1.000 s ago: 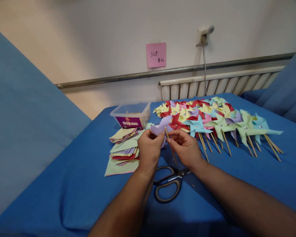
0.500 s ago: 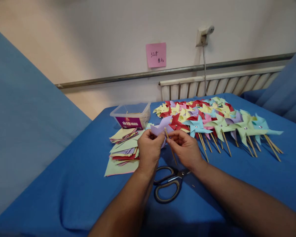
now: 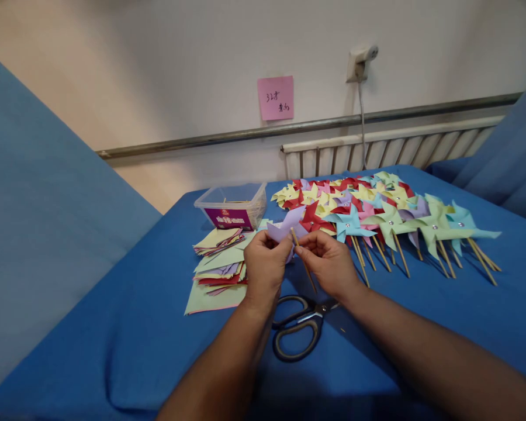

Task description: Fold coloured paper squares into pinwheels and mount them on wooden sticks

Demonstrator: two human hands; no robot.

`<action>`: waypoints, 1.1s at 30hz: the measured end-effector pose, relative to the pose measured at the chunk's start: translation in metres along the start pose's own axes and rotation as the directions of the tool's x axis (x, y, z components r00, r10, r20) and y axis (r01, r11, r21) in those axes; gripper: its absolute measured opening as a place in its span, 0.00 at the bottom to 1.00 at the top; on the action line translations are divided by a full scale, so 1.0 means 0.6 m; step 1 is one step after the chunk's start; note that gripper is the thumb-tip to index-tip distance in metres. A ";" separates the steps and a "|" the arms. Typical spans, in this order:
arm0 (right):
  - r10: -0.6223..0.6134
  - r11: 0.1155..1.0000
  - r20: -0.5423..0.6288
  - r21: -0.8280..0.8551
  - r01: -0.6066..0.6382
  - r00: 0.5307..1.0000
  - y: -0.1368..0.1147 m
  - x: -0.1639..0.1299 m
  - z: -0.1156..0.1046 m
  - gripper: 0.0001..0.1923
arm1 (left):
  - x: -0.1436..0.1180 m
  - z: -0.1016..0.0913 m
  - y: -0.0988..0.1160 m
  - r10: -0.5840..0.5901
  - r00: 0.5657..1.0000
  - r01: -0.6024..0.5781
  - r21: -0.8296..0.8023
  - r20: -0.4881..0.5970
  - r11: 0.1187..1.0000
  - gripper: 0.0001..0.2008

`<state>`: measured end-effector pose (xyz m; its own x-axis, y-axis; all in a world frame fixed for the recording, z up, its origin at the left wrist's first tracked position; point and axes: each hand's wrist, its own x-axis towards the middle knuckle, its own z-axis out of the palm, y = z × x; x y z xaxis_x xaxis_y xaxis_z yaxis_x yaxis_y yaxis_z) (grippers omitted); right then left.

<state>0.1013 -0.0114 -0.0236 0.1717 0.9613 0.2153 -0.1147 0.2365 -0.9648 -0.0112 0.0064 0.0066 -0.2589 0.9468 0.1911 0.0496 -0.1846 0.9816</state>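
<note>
My left hand [image 3: 266, 261] is closed on a purple paper pinwheel [image 3: 288, 224], its thumb near the top of a thin wooden stick [image 3: 304, 261]. The stick slants down to the right in front of the paper. From the right, my right hand [image 3: 326, 261] pinches at the stick's upper part with thumb and fingers. How the stick and paper join is hidden by my fingers. Below both hands lies a pair of scissors [image 3: 298, 337] with black handles, its blades partly under my right wrist.
Many finished-looking coloured pinwheels [image 3: 390, 223] lie at the back right. Left of my hands are stacked coloured paper pieces [image 3: 219, 273], with a clear plastic box [image 3: 258, 204] of sticks behind. A blue cloth [image 3: 149, 327] covers the table. Behind stands a radiator [image 3: 394, 152].
Both hands stay in nearly the same place with the pinwheel and stick. The stick's lower end has swung slightly to the right.
</note>
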 end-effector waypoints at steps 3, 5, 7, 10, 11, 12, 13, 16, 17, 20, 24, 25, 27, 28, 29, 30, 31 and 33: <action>0.046 0.998 0.020 0.032 -0.047 0.999 -0.007 0.002 -0.001 0.10 | 0.002 -0.001 -0.005 0.010 1.000 -0.010 0.017 0.007 1.000 0.12; 0.062 0.998 0.034 0.029 -0.063 0.998 -0.011 0.003 -0.002 0.11 | 0.003 -0.002 -0.007 0.017 1.000 -0.017 0.023 0.013 1.000 0.12; 0.066 0.998 0.039 0.018 -0.067 0.997 -0.014 0.004 -0.003 0.11 | 0.003 -0.002 -0.008 0.022 1.000 -0.022 0.032 0.011 0.999 0.12; 0.068 0.998 0.044 0.007 -0.069 0.997 -0.014 0.005 -0.003 0.12 | 0.002 -0.001 -0.007 0.035 0.999 -0.036 0.045 0.013 0.998 0.11; 0.067 0.998 0.048 0.006 -0.067 0.997 -0.013 0.006 -0.003 0.12 | 0.001 0.000 -0.006 0.043 0.999 -0.044 0.045 0.015 0.998 0.10; 0.063 0.998 0.053 0.006 -0.064 0.997 -0.012 0.006 -0.003 0.12 | 0.001 0.001 -0.005 0.052 0.998 -0.053 0.046 0.017 0.998 0.10; 0.059 0.998 0.057 0.007 -0.059 0.997 -0.012 0.007 -0.003 0.12 | 0.000 0.001 -0.005 0.061 0.998 -0.062 0.046 0.017 0.997 0.09; 0.048 0.999 0.068 0.005 -0.048 0.997 -0.010 0.008 -0.004 0.12 | -0.001 0.002 -0.004 0.080 0.997 -0.080 0.050 0.015 0.996 0.09; 0.045 0.999 0.072 -0.003 -0.045 0.996 -0.009 0.009 -0.004 0.12 | -0.002 0.002 -0.005 0.082 0.996 -0.082 0.049 0.018 0.995 0.09; 0.031 0.998 0.080 -0.052 -0.027 0.996 -0.006 0.009 -0.006 0.11 | -0.001 0.003 -0.008 0.075 0.997 -0.076 0.033 0.028 0.997 0.10; -0.008 0.991 0.085 -0.130 0.019 0.996 0.002 0.011 -0.011 0.10 | 0.002 0.003 -0.013 0.032 0.997 -0.029 -0.042 0.063 0.999 0.12; -0.018 0.990 0.088 -0.141 0.030 0.996 0.004 0.012 -0.012 0.10 | 0.002 0.003 -0.014 0.025 0.997 -0.021 -0.060 0.075 0.998 0.12; -0.033 0.987 0.093 -0.156 0.047 0.995 0.006 0.013 -0.013 0.10 | 0.004 0.003 -0.016 0.020 0.995 -0.012 -0.087 0.094 0.996 0.13; -0.037 0.986 0.095 -0.161 0.052 0.995 0.006 0.014 -0.013 0.10 | 0.004 0.003 -0.016 0.020 0.995 -0.010 -0.094 0.101 0.996 0.13; -0.040 0.985 0.095 -0.163 0.055 0.995 0.006 0.014 -0.013 0.10 | 0.005 0.003 -0.016 0.020 0.994 -0.010 -0.096 0.106 0.995 0.13; -0.039 0.985 0.093 -0.163 0.054 0.995 0.006 0.014 -0.013 0.10 | 0.005 0.002 -0.016 0.021 0.994 -0.011 -0.095 0.109 0.995 0.13; -0.037 0.985 0.090 -0.162 0.052 0.995 0.005 0.014 -0.013 0.10 | 0.005 0.002 -0.016 0.024 0.994 -0.014 -0.092 0.111 0.996 0.12; -0.035 0.986 0.080 -0.157 0.048 0.996 0.004 0.013 -0.012 0.11 | 0.004 0.002 -0.014 0.031 0.993 -0.021 -0.085 0.117 0.996 0.12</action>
<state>0.1096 -0.0044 -0.0253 0.0973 0.9605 0.2606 0.0487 0.2569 -0.9652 -0.0113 0.0107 -0.0012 -0.1425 0.9650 0.2203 -0.0270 -0.2263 0.9737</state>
